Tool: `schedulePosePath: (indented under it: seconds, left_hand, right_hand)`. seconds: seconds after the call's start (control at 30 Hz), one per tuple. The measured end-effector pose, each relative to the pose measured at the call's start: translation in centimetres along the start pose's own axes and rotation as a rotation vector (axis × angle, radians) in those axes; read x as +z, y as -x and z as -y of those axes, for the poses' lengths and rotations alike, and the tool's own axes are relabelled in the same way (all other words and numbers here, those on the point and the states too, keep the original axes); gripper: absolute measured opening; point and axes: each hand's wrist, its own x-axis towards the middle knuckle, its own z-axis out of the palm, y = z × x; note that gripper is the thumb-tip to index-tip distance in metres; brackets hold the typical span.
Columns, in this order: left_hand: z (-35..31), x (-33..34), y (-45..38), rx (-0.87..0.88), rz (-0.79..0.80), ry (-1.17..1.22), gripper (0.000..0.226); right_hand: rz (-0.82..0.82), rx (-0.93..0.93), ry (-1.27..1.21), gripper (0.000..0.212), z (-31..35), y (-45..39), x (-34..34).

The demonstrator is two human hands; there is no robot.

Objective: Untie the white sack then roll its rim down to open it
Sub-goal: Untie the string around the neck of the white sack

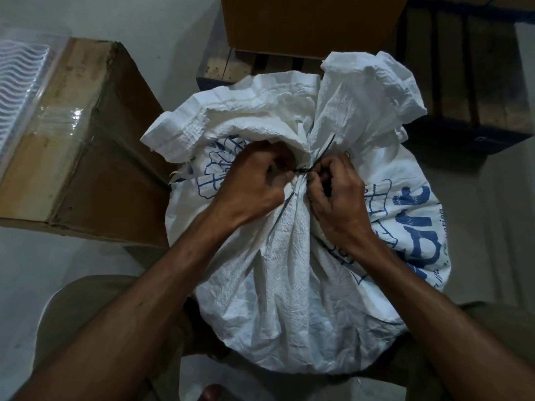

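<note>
A full white woven sack [289, 270] with blue print stands on the floor between my knees. Its neck is gathered and bound by a thin dark string [304, 170], whose loose end sticks up to the right. The sack's loose rim [246, 111] flops open above the tie. My left hand [252, 183] pinches the string at the left of the knot. At the knot's right side, my right hand [338, 195] has its fingertips closed on the string.
A worn cardboard box [86, 146] with a clear plastic pack [20, 82] on top stands at the left. Another cardboard box [312, 21] sits on a wooden pallet [477, 82] behind the sack. Pale floor lies at the left and right.
</note>
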Motion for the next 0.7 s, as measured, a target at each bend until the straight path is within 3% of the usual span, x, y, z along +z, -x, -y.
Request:
schedulePosePath:
  seconds: [0.27, 0.4, 0.57, 0.7]
  left_hand:
    - [-0.4, 0.0, -0.2, 0.062, 0.063, -0.084, 0.013]
    - [-0.5, -0.6, -0.3, -0.049, 0.126, 0.031, 0.013]
    - [-1.2, 0.0, 0.5, -0.050, 0.004, 0.000, 0.008]
    - [-1.5, -0.1, 0.4, -0.045, 0.048, -0.029, 0.013]
  right_hand:
    - [-0.009, 0.055, -0.033, 0.010, 0.3, 0.2, -0.1]
    - [0.004, 0.103, -0.116, 0.011, 0.3, 0.2, -0.4]
    - [0.034, 0.094, -0.104, 0.011, 0.5, 0.2, -0.8]
    - [0.023, 0.120, -0.109, 0.012, 0.8, 0.4, -0.7]
